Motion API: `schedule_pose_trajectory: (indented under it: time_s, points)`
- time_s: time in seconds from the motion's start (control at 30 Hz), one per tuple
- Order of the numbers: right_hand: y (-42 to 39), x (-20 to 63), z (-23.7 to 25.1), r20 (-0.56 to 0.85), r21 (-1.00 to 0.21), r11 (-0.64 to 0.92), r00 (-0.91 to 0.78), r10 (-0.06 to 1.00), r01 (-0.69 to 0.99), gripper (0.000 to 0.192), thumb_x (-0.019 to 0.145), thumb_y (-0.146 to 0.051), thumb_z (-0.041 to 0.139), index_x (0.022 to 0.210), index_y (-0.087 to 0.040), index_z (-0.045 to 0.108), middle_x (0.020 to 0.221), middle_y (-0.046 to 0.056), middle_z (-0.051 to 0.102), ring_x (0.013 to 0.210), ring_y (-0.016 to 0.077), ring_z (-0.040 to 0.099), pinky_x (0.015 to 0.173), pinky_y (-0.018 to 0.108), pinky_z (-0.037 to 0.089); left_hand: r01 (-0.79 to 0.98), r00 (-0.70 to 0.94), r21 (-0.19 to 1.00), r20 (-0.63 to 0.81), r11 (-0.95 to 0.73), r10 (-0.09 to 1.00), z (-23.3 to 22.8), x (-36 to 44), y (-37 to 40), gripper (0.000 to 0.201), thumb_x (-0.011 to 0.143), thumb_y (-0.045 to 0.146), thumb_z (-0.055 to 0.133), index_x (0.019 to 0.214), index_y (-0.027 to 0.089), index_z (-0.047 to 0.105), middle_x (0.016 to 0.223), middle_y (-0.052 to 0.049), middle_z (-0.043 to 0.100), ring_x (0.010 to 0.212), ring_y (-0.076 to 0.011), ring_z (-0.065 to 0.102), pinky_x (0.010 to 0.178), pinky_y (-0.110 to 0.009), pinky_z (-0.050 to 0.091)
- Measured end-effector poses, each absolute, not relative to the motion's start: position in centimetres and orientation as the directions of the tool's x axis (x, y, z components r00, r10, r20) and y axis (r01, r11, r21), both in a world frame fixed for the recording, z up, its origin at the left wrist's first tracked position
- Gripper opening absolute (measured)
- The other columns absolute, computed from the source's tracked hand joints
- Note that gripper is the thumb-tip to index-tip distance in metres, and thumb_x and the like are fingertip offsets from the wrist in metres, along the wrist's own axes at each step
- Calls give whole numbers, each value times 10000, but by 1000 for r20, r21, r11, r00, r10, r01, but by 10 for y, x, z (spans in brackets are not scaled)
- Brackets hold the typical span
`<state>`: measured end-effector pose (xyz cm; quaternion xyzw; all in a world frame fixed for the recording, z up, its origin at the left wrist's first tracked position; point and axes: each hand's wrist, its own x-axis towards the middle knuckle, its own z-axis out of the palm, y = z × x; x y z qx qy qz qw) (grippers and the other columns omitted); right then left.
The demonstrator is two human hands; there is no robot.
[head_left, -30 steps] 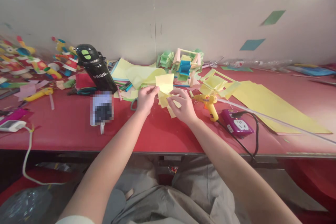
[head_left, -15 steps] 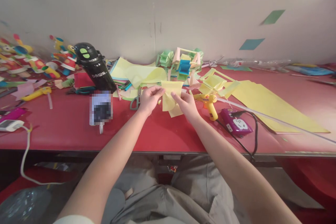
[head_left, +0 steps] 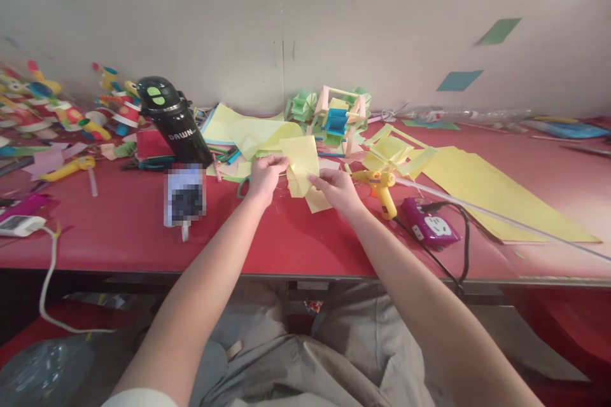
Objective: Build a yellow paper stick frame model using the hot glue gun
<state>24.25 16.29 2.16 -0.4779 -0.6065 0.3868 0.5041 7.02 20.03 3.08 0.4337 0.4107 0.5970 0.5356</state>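
Note:
Between my hands is a piece of yellow paper (head_left: 300, 156), raised over the red table (head_left: 305, 245) and partly creased. My left hand (head_left: 268, 179) pinches its left edge between thumb and fingers. At the lower right edge, my right hand (head_left: 338, 191) pinches it with thumb and forefinger. Another small yellow paper piece (head_left: 319, 201) lies under it. Scissors (head_left: 243, 186) lie beside my left hand, mostly covered by it. Just right of my right hand rests a yellow glue gun (head_left: 379, 189).
A black bottle (head_left: 174, 127) stands behind a pixelated device (head_left: 185, 197). Paper-and-stick models (head_left: 337, 117) sit at the back, before a pale partition (head_left: 382, 32). To the right are a purple power socket (head_left: 432, 222) with a black cord and large yellow sheets (head_left: 491, 191).
The paper has shifted slightly left and been turned, so more of its face shows. My left hand moved a little left, covering more of the scissors.

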Motion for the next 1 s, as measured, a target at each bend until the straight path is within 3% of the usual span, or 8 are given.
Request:
schedule_pose_trajectory:
  time_s: [0.23, 0.43, 0.57, 0.67, 0.8, 0.87, 1.0]
  points:
    - [163, 244, 22, 255, -938, 257, -39, 966, 231, 430, 722, -556, 725, 562, -172, 617, 553, -15, 504, 517, 101, 390, 476, 251, 288, -291, -60, 953, 67, -81, 996, 33, 66, 201, 249, 566, 316, 815, 706, 153, 689, 745, -42, 699, 762, -205, 665, 753, -339, 521]
    - [164, 243, 19, 283, -934, 291, -71, 957, 206, 379, 770, -559, 681, 670, -195, 711, 644, 10, 604, 600, 140, 517, 564, 271, 402, -277, -67, 957, 75, -91, 995, 32, 64, 202, 230, 586, 315, 808, 712, 158, 696, 742, -40, 685, 759, -196, 652, 733, -321, 507]
    - [163, 244, 21, 316, -932, 303, 34, 948, 200, 323, 753, -519, 711, 714, -199, 730, 646, 8, 602, 591, 140, 515, 556, 279, 419, -224, -87, 955, 182, -197, 979, 34, 62, 202, 236, 616, 353, 815, 734, 175, 715, 752, -28, 682, 761, -183, 641, 722, -305, 505]
    - [161, 245, 25, 292, -952, 281, 82, 953, 125, 327, 764, -510, 697, 684, -193, 699, 564, 1, 568, 519, 128, 492, 501, 273, 419, -106, -77, 939, 319, -326, 944, 35, 59, 201, 224, 644, 374, 814, 732, 183, 737, 731, -22, 686, 751, -164, 629, 717, -272, 490]
    - [161, 244, 28, 236, -964, 243, 75, 969, -108, 303, 772, -498, 687, 795, -196, 700, 786, 62, 711, 664, 172, 656, 617, 308, 547, -102, 4, 941, 324, -322, 946, 36, 55, 200, 236, 676, 392, 801, 777, 183, 759, 648, -15, 668, 598, -134, 605, 579, -249, 460]
    - [161, 243, 28, 207, -958, 223, 103, 973, -179, 337, 789, -527, 671, 827, -193, 692, 804, 74, 720, 729, 199, 697, 694, 351, 585, -139, 73, 941, 322, -310, 944, 37, 54, 198, 237, 669, 363, 808, 815, 181, 769, 782, -45, 721, 670, -149, 652, 603, -252, 492]
    - [164, 244, 25, 222, -956, 250, 180, 958, -153, 356, 769, -541, 702, 809, -187, 686, 814, 68, 716, 781, 210, 715, 782, 382, 604, -160, 206, 944, 318, -289, 925, 38, 55, 196, 241, 632, 337, 836, 793, 170, 775, 1073, -100, 731, 910, -213, 691, 789, -322, 558]
